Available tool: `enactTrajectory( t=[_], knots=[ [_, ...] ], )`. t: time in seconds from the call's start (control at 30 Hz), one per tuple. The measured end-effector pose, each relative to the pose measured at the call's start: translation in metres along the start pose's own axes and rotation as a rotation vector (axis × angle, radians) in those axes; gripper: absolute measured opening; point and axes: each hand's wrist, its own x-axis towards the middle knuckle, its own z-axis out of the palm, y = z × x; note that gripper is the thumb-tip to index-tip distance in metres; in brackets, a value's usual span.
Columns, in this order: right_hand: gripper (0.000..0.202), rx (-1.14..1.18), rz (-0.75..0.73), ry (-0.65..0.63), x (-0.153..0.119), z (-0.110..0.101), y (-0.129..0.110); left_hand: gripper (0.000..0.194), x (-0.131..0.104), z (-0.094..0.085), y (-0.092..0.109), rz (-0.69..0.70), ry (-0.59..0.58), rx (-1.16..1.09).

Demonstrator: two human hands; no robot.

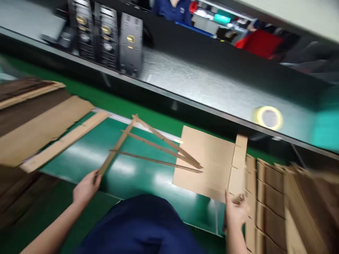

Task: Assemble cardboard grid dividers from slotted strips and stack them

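My left hand point(87, 188) is closed round the near end of a slotted cardboard strip point(116, 148), which stands on edge over the green table. Three thinner cardboard strips point(159, 162) cross it and fan out to the right, their far ends over a flat square cardboard sheet point(203, 162). At the right, my right hand point(236, 208) grips the near end of a pale notched cardboard strip point(239, 158), beside the right edge of that sheet. Motion blurs the fingers of this hand a little.
Stacks of notched cardboard point(272, 204) stand at the right, and more cardboard pieces point(45, 127) lie at the left. Behind the green table point(79, 155), a raised grey shelf point(196, 77) holds a tape roll point(269, 117) and three black panels point(131, 44). A person in blue point(172, 10) is beyond.
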Motion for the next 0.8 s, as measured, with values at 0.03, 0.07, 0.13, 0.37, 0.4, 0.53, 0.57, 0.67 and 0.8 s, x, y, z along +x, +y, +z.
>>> enactTrajectory(
  t=[0.03, 0.07, 0.13, 0.37, 0.4, 0.53, 0.57, 0.67, 0.8],
  knots=[
    [0.09, 0.021, -0.102, 0.001, -0.01, 0.002, -0.016, 0.04, -0.003, 0.0, 0.003, 0.012, 0.029, -0.015],
    [0.088, 0.052, -0.251, -0.013, -0.022, 0.005, -0.033, 0.037, -0.005, 0.0, 0.004, 0.012, 0.059, -0.028],
    [0.08, 0.162, -0.619, -0.075, -0.055, 0.014, -0.069, 0.035, -0.006, 0.001, 0.001, 0.036, 0.09, -0.073],
    [0.033, 0.398, -1.545, -0.379, -0.142, 0.035, -0.146, 0.027, -0.021, 0.012, -0.018, -0.214, 0.063, -0.152],
    [0.03, 0.39, -1.569, -0.37, -0.142, 0.037, -0.148, 0.025, -0.023, 0.013, -0.018, -0.245, 0.065, -0.159],
    [0.026, 0.325, -1.589, -0.3, -0.124, 0.039, -0.141, 0.026, -0.027, 0.019, -0.012, -0.283, 0.108, -0.228],
    [0.026, 0.308, -1.586, -0.279, -0.12, 0.04, -0.138, 0.028, -0.027, 0.019, -0.01, -0.275, 0.144, -0.253],
    [0.027, 0.282, -1.584, -0.237, -0.11, 0.043, -0.128, 0.03, -0.025, 0.019, -0.005, -0.228, 0.257, -0.317],
    [0.026, 0.256, -1.618, -0.181, -0.105, 0.048, -0.122, 0.037, -0.021, 0.015, -0.002, -0.191, 0.255, -0.335]
  ],
)
